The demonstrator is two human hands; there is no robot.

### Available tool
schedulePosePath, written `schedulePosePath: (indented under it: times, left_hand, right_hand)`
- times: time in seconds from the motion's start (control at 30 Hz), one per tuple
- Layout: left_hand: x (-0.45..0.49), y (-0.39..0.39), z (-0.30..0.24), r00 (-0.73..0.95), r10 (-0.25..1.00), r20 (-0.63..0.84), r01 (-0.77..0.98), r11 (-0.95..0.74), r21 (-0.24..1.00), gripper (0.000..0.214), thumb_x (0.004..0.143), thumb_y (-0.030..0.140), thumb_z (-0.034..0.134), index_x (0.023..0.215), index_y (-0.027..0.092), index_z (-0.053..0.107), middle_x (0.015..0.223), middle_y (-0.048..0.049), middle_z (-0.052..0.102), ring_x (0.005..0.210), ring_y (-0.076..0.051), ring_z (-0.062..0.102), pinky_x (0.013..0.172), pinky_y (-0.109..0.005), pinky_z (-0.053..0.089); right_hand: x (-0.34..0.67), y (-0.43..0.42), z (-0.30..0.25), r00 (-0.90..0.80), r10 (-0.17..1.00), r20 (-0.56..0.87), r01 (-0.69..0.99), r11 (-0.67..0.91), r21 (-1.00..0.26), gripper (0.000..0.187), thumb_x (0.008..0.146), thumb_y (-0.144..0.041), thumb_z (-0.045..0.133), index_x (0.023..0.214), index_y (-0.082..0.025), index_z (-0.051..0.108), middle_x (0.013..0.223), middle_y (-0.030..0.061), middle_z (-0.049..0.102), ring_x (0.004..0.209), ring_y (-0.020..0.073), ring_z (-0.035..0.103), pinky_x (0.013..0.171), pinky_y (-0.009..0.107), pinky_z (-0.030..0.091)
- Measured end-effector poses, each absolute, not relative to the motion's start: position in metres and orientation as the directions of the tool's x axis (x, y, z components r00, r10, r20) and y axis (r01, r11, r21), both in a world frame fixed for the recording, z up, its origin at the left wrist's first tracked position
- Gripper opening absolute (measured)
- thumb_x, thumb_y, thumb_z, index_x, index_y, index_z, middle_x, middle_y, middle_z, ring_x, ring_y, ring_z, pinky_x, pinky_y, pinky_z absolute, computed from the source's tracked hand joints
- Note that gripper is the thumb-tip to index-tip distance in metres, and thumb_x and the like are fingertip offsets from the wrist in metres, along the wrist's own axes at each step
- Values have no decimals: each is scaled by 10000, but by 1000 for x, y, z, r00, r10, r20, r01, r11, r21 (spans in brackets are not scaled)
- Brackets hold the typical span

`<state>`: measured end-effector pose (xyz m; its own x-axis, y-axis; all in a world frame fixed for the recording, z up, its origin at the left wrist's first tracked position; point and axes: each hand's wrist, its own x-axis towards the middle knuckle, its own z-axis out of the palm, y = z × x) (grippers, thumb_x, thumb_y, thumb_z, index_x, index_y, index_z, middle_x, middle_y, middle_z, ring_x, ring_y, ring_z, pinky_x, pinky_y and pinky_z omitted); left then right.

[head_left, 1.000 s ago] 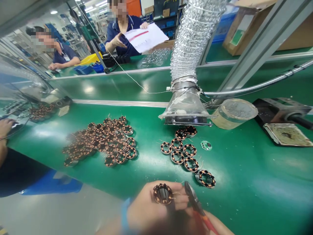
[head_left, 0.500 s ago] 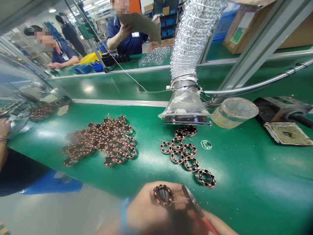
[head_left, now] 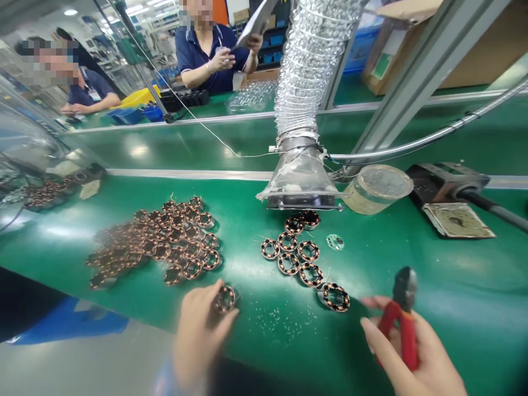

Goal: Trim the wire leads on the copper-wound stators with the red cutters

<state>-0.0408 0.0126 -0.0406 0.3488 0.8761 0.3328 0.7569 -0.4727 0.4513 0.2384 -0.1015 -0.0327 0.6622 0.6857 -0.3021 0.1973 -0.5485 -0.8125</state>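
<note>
My left hand (head_left: 202,324) reaches onto the green bench and pinches a copper-wound stator ring (head_left: 225,298) that sits just below the big pile of stator rings (head_left: 157,242). My right hand (head_left: 408,352) is off to the right, wrapped round red-handled cutters (head_left: 402,316) with the dark jaws pointing up. Between the hands lies a small group of several stator rings (head_left: 299,256), the nearest one (head_left: 334,296) close to my right fingertips. Small wire clippings (head_left: 284,324) litter the mat in front of me.
A silver fume hose with its hood (head_left: 299,181) hangs over the bench behind the small group. A tape roll (head_left: 377,188), a soldering stand with sponge (head_left: 454,217) and a small green circuit disc (head_left: 335,241) lie right of it. Other people work at the far bench (head_left: 214,49).
My left hand has carried the stator ring from in front of me out to the mat by the big pile. My right hand drew the cutters away to the right.
</note>
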Motion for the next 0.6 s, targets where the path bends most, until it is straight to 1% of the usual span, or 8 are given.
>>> schedulePosePath:
  times: [0.1, 0.17, 0.23, 0.3, 0.33, 0.4, 0.5, 0.6]
  left_hand:
    - [-36, 7, -44, 233, 798, 556, 863, -433, 259, 581, 730, 261, 659, 1265, 186, 444, 1056, -134, 605, 956, -282, 544, 805, -419, 417]
    - [-19, -2, -40, 227, 756, 614, 846, -466, 260, 491, 723, 263, 666, 1183, 193, 509, 992, -115, 596, 926, -268, 542, 785, -404, 428]
    - [5, -11, -33, 353, 763, 542, 731, -586, 348, 374, 712, 296, 678, 1061, 198, 584, 861, -73, 598, 836, -232, 546, 729, -364, 456]
    - [29, -16, -26, 504, 774, 384, 622, -633, 460, 530, 631, 433, 726, 1064, 154, 601, 846, -91, 616, 816, -244, 550, 692, -371, 484]
    - [39, -16, -24, 547, 775, 317, 594, -626, 505, 618, 580, 492, 739, 1064, 130, 608, 846, -106, 623, 801, -252, 554, 672, -382, 495]
    - [52, -13, -21, 595, 779, 199, 574, -585, 573, 640, 540, 523, 747, 1019, 113, 638, 832, -121, 633, 780, -260, 562, 649, -401, 508]
    - [57, -9, -20, 630, 768, 115, 540, -540, 646, 446, 599, 389, 760, 946, 126, 664, 790, -107, 639, 760, -246, 575, 642, -397, 521]
    - [52, -10, -22, 652, 743, 152, 450, -540, 711, 400, 632, 183, 735, 1013, 124, 631, 845, -109, 645, 787, -221, 601, 679, -362, 539]
  right_hand:
    - [249, -81, -34, 565, 756, -330, 237, -532, -813, 437, 758, -519, 532, 1112, -266, 498, 856, 31, 610, 647, 207, 579, 641, 362, 480]
    - [247, -74, -33, 500, 795, -344, 192, -489, -851, 378, 790, -483, 512, 1079, -241, 487, 942, 61, 623, 673, 202, 603, 647, 353, 501]
    - [237, -76, -30, 420, 832, -363, 131, -452, -882, 339, 835, -469, 454, 1061, -216, 459, 872, 60, 632, 626, 184, 604, 601, 325, 513]
    - [224, -83, -28, 340, 858, -386, 68, -432, -899, 326, 862, -458, 420, 1059, -201, 455, 713, 20, 620, 568, 171, 587, 573, 305, 508]
    - [217, -88, -27, 311, 865, -395, 35, -426, -904, 321, 865, -451, 424, 1060, -199, 462, 678, 8, 617, 570, 170, 587, 587, 301, 505]
    - [205, -97, -28, 289, 864, -413, -55, -415, -908, 322, 857, -445, 455, 1069, -204, 487, 681, 1, 632, 614, 170, 596, 648, 298, 498]
    - [195, -105, -32, 312, 844, -437, -210, -387, -898, 330, 846, -455, 491, 1089, -230, 498, 758, 4, 659, 668, 163, 593, 710, 283, 481]
    - [194, -107, -33, 329, 827, -455, -308, -362, -880, 339, 829, -480, 526, 1089, -263, 508, 912, 20, 680, 638, 142, 577, 637, 255, 486]
